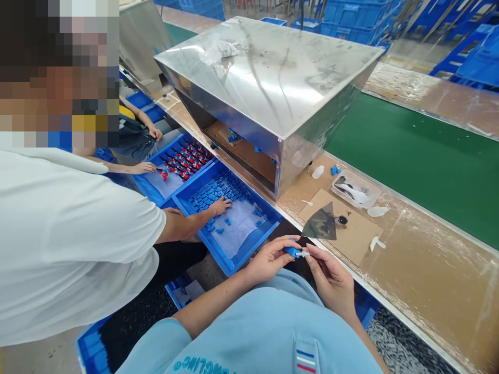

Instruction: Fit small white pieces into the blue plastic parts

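Close to my body, near the table's front edge, my left hand (268, 259) pinches a small blue piece (291, 250) between thumb and fingers. My right hand (331, 275) is closed on a small white piece (303, 254), which touches the right side of the blue one. Just beyond both hands lies a dark, fan-shaped sheet (322, 222) on a piece of cardboard (356, 239). A small round pot with black contents (342, 221) stands beside the sheet.
A metal hood (265, 72) stands over the bench. Right of it are a clear plastic tray (356, 190) and a green belt (421, 150). At left, a person in white reaches into a blue crate (230, 265) of blue pieces; another crate (156, 195) holds red-and-blue figures.
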The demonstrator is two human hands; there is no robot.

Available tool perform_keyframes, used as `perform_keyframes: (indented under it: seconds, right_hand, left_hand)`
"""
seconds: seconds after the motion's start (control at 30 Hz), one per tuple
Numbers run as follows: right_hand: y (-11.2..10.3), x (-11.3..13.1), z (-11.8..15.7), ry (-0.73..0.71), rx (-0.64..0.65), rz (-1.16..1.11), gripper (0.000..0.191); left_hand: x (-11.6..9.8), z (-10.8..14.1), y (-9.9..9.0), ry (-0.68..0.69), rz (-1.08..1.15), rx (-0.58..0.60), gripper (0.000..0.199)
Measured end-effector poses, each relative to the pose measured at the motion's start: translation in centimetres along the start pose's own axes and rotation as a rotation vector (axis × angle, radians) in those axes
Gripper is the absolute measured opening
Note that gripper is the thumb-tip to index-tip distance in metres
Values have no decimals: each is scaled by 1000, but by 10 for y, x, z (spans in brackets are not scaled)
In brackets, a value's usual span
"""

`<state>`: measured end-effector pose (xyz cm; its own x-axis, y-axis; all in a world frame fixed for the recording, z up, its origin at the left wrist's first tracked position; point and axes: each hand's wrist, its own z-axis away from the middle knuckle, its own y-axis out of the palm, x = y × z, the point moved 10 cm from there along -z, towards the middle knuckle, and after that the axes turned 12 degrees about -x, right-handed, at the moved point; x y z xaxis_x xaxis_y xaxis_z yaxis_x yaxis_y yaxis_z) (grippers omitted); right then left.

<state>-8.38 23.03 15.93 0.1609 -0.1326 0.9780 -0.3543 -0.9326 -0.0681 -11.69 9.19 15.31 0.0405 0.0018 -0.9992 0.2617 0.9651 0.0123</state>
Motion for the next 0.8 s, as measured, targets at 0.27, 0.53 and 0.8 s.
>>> perform_keyframes:
  seconds: [0.27,0.53,0.8]
  right_hand:
    - [0,0,-2,174,-56,-146,23]
    - [0,-3,-2,199,-56,-174,24]
    - [0,-5,-1,231,-56,-193,25]
  left_hand:
    - [1,3,5,-28,64,51,24]
    - [2,3,8,-44,85,71,24]
    - [11,5,10,-106,126,68,26]
